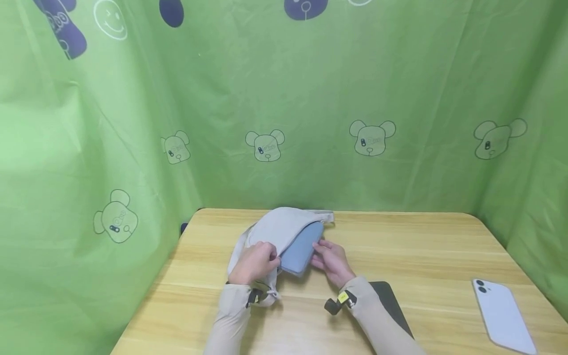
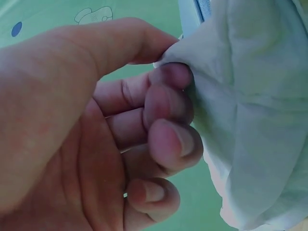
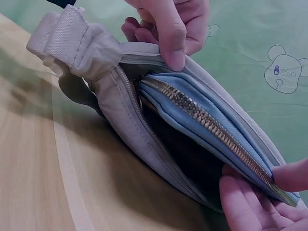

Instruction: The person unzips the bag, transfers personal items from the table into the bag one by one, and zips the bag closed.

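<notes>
Wood table (image 1: 443,246) w/ green bear-print curtain (image 1: 310,98) on 3 sides; even light.

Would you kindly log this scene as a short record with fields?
Left hand: pinches the edge of the beige sling bag, holding it open
Right hand: holds the blue zip pouch, which sits partly inside the bag
Pouch zip: closed, in the right wrist view
Table: light wood
Phone: pale, face down, by the table's right edge
Dark flat item: under the right forearm, unclear what
</notes>
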